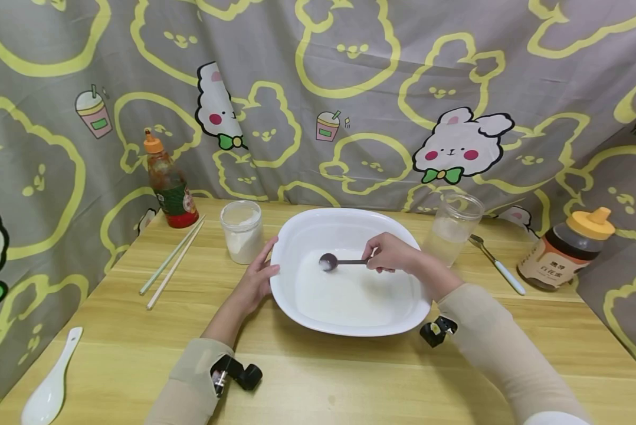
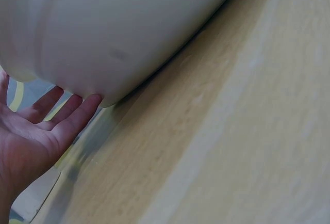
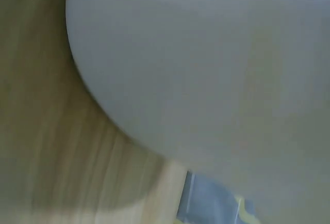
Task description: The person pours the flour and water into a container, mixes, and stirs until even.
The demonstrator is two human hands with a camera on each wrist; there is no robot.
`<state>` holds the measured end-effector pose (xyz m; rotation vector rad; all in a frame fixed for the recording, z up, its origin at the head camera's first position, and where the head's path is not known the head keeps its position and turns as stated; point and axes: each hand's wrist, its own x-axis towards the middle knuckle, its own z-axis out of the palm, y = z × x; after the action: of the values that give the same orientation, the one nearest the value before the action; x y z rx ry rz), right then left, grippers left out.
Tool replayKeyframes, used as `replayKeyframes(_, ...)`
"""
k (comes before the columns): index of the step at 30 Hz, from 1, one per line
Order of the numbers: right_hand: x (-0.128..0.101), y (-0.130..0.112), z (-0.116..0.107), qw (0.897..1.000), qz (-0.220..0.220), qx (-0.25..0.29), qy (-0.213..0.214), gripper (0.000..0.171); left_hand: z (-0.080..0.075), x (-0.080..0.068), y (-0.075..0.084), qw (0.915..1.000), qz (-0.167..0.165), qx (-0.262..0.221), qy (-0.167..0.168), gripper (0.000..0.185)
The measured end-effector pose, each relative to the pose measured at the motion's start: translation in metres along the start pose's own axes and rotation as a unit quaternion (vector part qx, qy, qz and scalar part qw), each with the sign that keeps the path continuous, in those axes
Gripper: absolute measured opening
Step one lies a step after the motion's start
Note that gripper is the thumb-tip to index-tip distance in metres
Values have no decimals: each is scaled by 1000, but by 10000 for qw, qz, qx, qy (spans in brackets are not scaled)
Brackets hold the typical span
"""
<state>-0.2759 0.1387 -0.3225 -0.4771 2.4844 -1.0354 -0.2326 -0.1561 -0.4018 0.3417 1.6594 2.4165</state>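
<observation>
A white basin stands mid-table with a white, milky-looking layer inside. Against its left side, my left hand rests with fairly straight fingers. The left wrist view shows those fingertips touching the basin's outer wall. Over the basin, my right hand pinches the handle of a small dark measuring spoon. The spoon's bowl points left and holds some white stuff. Only the basin's outside and the tabletop show clearly in the right wrist view; the right hand is hidden there.
Left of the basin are a jar of white powder, chopsticks, a red sauce bottle and a white spoon. To the right stand a clear cup of liquid, a blue-handled utensil and a honey bottle.
</observation>
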Motion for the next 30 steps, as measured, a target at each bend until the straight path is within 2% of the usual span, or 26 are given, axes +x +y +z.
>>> replayKeyframes(5, -11, -3, 8, 9989, -152, -70, -438, 13, -1, 0, 0, 10000, 46, 29, -59, 68)
replayKeyframes(10, -35, 2, -3, 9957, -480, -383, -699, 12, -3, 0, 0, 10000, 30, -2, -39, 68)
replayKeyframes(14, -51, 7, -19, 9938, -539, -816, -529, 12, -4, -1, 1, 10000, 33, 0, -51, 68)
replayKeyframes(17, -57, 11, -31, 9919, -350, -1204, -211, 12, -4, -1, 1, 10000, 45, 12, -70, 68)
replayKeyframes(20, -53, 13, -38, 9898, -90, -1421, 93, 12, -3, -1, 2, 10000, 38, 11, -77, 68)
replayKeyframes(24, -36, 13, -37, 9890, 197, -1421, 369, 14, -2, -1, 2, 10000, 18, 9, -59, 68)
replayKeyframes(26, -26, 12, -31, 9910, 222, -1241, 446, 14, -2, -1, 2, 10000, 9, 8, -50, 69)
replayKeyframes(30, -4, 9, -14, 9970, 16, -548, 538, 14, 0, -1, 1, 10000, 26, -3, -71, 70)
